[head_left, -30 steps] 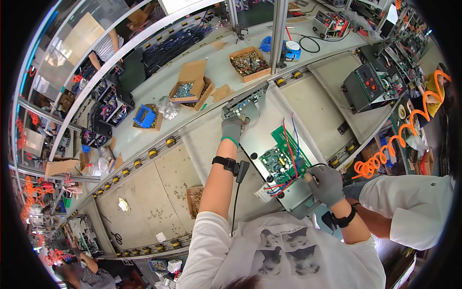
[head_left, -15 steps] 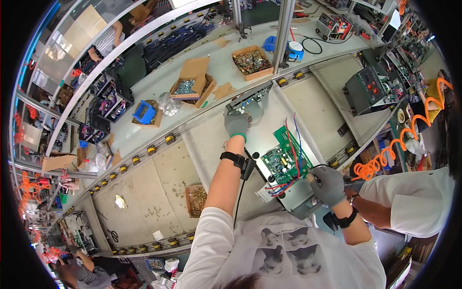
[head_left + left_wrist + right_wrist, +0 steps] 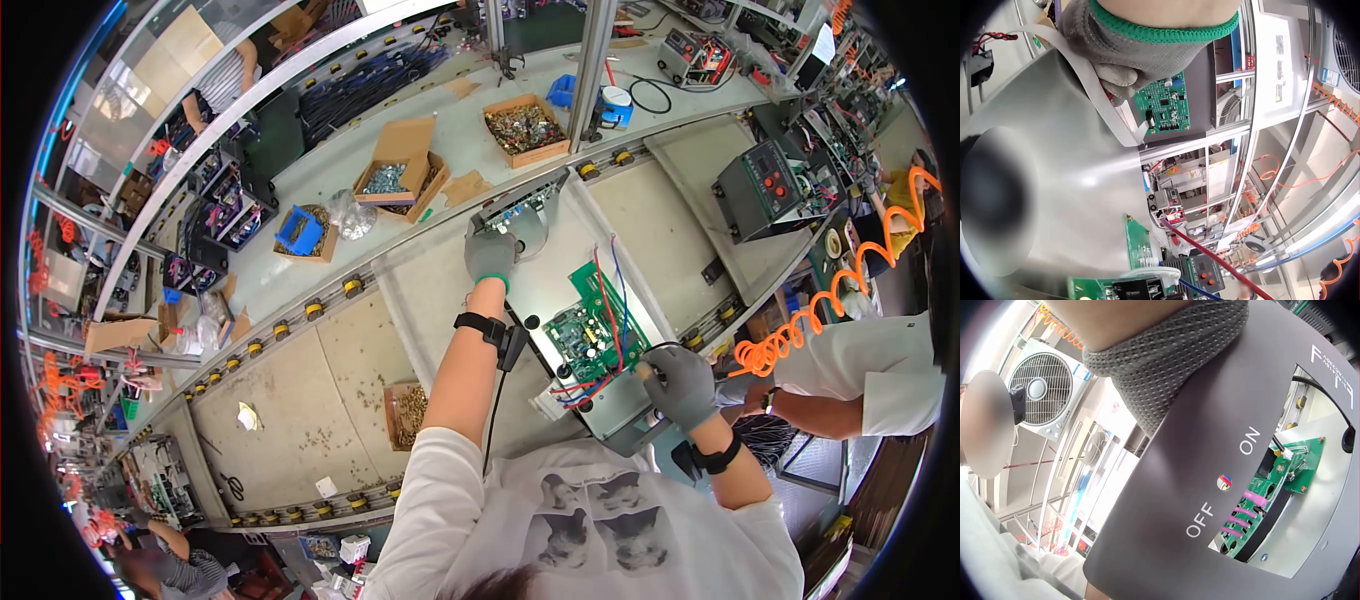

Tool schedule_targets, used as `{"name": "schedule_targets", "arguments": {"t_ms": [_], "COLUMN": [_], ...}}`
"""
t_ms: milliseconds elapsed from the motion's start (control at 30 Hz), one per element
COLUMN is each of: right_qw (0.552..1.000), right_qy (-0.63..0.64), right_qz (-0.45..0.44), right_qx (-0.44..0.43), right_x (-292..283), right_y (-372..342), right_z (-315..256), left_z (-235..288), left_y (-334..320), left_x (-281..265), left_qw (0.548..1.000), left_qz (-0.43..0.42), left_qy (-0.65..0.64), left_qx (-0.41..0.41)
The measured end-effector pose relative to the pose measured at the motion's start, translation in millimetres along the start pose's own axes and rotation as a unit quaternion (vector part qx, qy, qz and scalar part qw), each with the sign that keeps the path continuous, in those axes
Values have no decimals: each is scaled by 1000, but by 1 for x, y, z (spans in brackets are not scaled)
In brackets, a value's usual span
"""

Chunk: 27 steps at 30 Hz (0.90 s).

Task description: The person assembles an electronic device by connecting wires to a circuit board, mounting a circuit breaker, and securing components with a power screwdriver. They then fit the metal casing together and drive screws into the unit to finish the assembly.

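My gloved left hand [image 3: 490, 257] grips the edge of a dark front panel [image 3: 545, 205] that carries a green circuit board [image 3: 1166, 103]. A flat grey ribbon cable [image 3: 1094, 81] runs past the fingers in the left wrist view. Both panels stand at opposite ends of a bare metal base plate [image 3: 560, 255]. Toward my body, my gloved right hand [image 3: 685, 387] holds the grey end panel [image 3: 1166, 481], printed ON and OFF beside a rectangular cutout; its fingers are partly hidden. Between the hands lies a larger green board [image 3: 575, 340] with red and blue wires [image 3: 613, 310].
Under the base plate is a pale tray [image 3: 420, 290] on a roller line. Cardboard boxes of small parts [image 3: 522, 130] line the far bench. A dark box with red knobs [image 3: 765, 185] stands right, near an orange coiled hose [image 3: 800, 335]. Another person [image 3: 850, 370] is close by.
My left hand has shifted slightly along the front panel, while the right hand stays at the end panel. The person at the right has moved away from my right arm.
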State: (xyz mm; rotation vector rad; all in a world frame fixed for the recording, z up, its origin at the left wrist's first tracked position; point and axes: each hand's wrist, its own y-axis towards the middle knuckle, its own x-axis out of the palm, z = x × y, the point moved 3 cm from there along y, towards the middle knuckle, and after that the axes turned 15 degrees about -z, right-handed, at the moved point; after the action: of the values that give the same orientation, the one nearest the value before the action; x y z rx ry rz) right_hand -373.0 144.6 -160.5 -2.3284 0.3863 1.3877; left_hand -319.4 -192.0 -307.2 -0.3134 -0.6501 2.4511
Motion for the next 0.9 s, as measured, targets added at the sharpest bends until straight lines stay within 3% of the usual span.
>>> {"name": "schedule_targets", "arguments": {"t_ms": [167,267,333,467,533,667,733,900], "right_qw": [1000,1000,1000,1000,1000,1000,1000,1000], "right_qy": [1,9,11,17,17,11,16,18], "right_qz": [-6,-5,0,-14,-9,-16,-13,-10], "right_qx": [5,-2,-3,6,-3,-6,-5,-7], "right_x": [0,-1,-2,-1,0,2,1,0], "right_y": [-1,1,1,2,3,2,2,2], "right_z": [1,0,-2,-2,-1,0,-1,0], "left_z": [13,9,12,6,-5,-17,-7,-7], "left_y": [-16,-11,-23,-36,-33,-21,-26,-21], "left_x": [0,-1,2,9,11,10,7,10], "left_qw": [999,997,999,996,975,968,986,981], "left_qz": [9,-41,-26,3,53,38,63,118], "left_qy": [-25,28,18,-86,-97,-198,-55,31], "left_qx": [-26,-51,4,24,194,149,144,148]}}
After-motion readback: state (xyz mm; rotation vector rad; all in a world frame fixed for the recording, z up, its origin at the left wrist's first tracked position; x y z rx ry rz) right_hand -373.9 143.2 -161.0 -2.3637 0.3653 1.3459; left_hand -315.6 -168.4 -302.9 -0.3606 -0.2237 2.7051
